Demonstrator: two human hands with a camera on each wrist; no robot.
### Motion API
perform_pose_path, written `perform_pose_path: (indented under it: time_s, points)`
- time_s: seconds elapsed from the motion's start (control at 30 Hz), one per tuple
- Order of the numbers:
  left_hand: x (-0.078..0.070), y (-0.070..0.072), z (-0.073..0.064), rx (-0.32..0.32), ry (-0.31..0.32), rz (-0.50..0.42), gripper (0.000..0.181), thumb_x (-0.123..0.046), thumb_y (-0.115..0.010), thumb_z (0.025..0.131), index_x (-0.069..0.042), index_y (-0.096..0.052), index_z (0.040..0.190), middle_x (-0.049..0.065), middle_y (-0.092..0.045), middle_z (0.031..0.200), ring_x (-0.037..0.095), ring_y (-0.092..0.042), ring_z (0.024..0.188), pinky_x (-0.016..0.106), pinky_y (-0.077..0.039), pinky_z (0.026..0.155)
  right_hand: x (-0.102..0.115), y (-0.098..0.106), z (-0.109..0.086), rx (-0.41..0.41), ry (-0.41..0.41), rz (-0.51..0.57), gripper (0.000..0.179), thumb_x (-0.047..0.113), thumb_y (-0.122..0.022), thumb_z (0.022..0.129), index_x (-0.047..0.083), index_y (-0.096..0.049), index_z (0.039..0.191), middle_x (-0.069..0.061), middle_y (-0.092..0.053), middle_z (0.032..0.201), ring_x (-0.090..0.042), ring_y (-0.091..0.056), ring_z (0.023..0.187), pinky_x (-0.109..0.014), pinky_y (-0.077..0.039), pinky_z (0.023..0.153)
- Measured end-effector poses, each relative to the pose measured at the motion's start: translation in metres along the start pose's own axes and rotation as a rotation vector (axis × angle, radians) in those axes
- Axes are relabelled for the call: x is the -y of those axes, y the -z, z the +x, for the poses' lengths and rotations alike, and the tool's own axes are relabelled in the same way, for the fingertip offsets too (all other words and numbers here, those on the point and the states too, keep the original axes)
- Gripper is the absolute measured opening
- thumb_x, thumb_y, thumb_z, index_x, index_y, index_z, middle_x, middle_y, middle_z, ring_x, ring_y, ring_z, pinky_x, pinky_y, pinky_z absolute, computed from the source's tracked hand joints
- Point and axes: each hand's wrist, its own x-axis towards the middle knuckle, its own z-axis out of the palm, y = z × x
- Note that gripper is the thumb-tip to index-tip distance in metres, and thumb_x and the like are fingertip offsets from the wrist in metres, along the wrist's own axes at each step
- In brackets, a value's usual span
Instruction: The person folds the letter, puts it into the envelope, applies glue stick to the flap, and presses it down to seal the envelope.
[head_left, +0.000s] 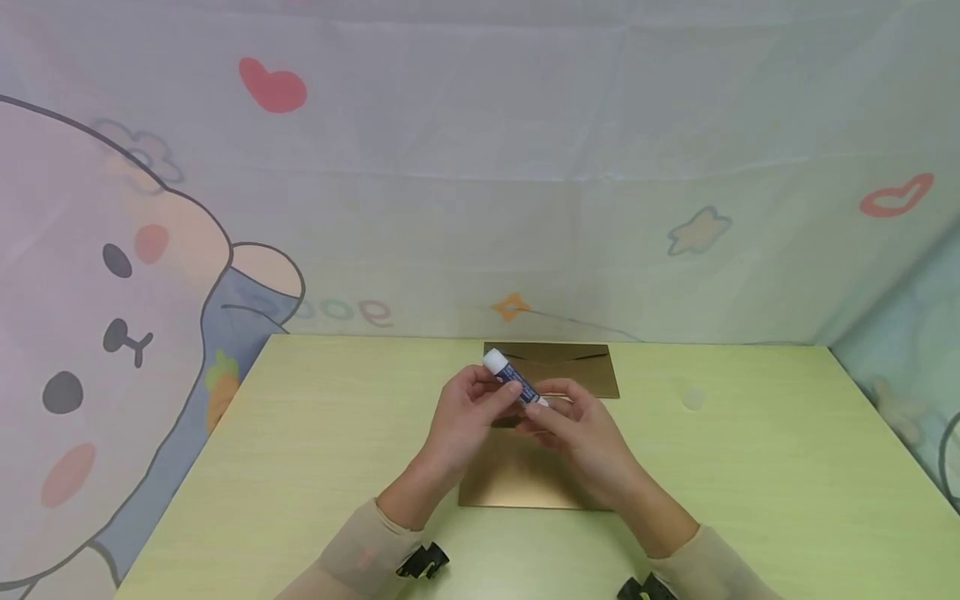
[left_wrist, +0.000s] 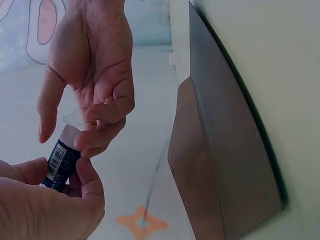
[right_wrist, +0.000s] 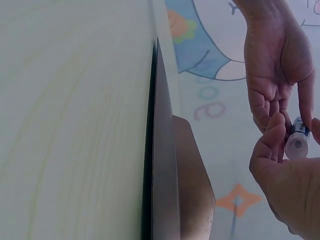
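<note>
A glue stick (head_left: 516, 379) with a blue label and white ends is held above the table. My left hand (head_left: 468, 408) grips it between thumb and fingers, its white end tilted up and left. At the lower end, my right hand (head_left: 581, 429) has curled fingers against the glue stick (left_wrist: 62, 157); in the left wrist view its thumb looks slightly apart. Beneath both hands lies a gold envelope (head_left: 517, 475), partly hidden by them. Its flap (left_wrist: 192, 165) stands raised in the left wrist view.
Another gold piece (head_left: 555, 367) with dark slanting lines lies at the table's back edge; the hands hide whether it joins the envelope. A small whitish round thing (head_left: 693, 398) sits to the right on the table (head_left: 315, 467). A printed cloth (head_left: 450, 167) hangs behind.
</note>
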Motion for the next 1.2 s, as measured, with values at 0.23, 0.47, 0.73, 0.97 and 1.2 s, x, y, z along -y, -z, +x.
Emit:
perform_pose_path:
  time_s: [0.23, 0.47, 0.73, 0.97, 1.2]
  points:
    - [0.0, -0.002, -0.002, 0.006, 0.017, 0.006, 0.03, -0.011, -0.073, 0.102, 0.004, -0.059, 0.123, 0.018, -0.073, 0.114, 0.022, -0.074, 0.099, 0.037, -0.06, 0.091, 0.0, -0.002, -0.001, -0.017, 0.026, -0.006, 0.038, 0.014, -0.073, 0.103, 0.006, -0.054, 0.134, -0.014, -0.075, 0.109, -0.024, -0.075, 0.095, -0.039, -0.059, 0.087]
    - [0.003, -0.001, -0.001, 0.024, 0.023, 0.025, 0.034, -0.014, -0.076, 0.1, 0.003, -0.061, 0.125, 0.015, -0.073, 0.115, 0.021, -0.072, 0.104, 0.039, -0.059, 0.094, -0.001, -0.001, -0.001, -0.069, 0.03, -0.009, 0.03, 0.014, -0.071, 0.104, 0.003, -0.059, 0.129, -0.014, -0.074, 0.107, -0.023, -0.073, 0.093, -0.035, -0.059, 0.084]
    - [0.0, 0.004, 0.003, -0.031, -0.038, 0.141, 0.036, -0.014, -0.078, 0.098, 0.001, -0.062, 0.126, 0.013, -0.072, 0.12, 0.025, -0.068, 0.111, 0.037, -0.057, 0.094, 0.008, 0.006, 0.001, -0.135, 0.054, 0.006, 0.026, 0.013, -0.067, 0.106, 0.003, -0.058, 0.128, -0.016, -0.072, 0.107, -0.021, -0.071, 0.091, -0.032, -0.059, 0.083]
    - [-0.002, 0.015, 0.005, 0.007, -0.077, 0.354, 0.036, -0.019, -0.082, 0.095, -0.004, -0.067, 0.125, 0.01, -0.071, 0.12, 0.028, -0.069, 0.111, 0.041, -0.059, 0.091, 0.02, 0.029, -0.004, -0.192, 0.086, 0.011, 0.025, 0.016, -0.067, 0.107, 0.002, -0.06, 0.127, -0.006, -0.071, 0.098, -0.019, -0.071, 0.089, -0.03, -0.059, 0.081]
    - [0.005, 0.04, -0.003, 0.187, -0.23, 0.813, 0.052, -0.017, -0.086, 0.092, -0.006, -0.063, 0.137, 0.007, -0.063, 0.136, 0.033, -0.058, 0.126, 0.049, -0.05, 0.106, 0.031, 0.065, -0.017, -0.227, 0.115, -0.231, 0.032, 0.023, -0.069, 0.106, 0.001, -0.061, 0.129, -0.009, -0.07, 0.112, -0.023, -0.072, 0.095, -0.033, -0.062, 0.084]
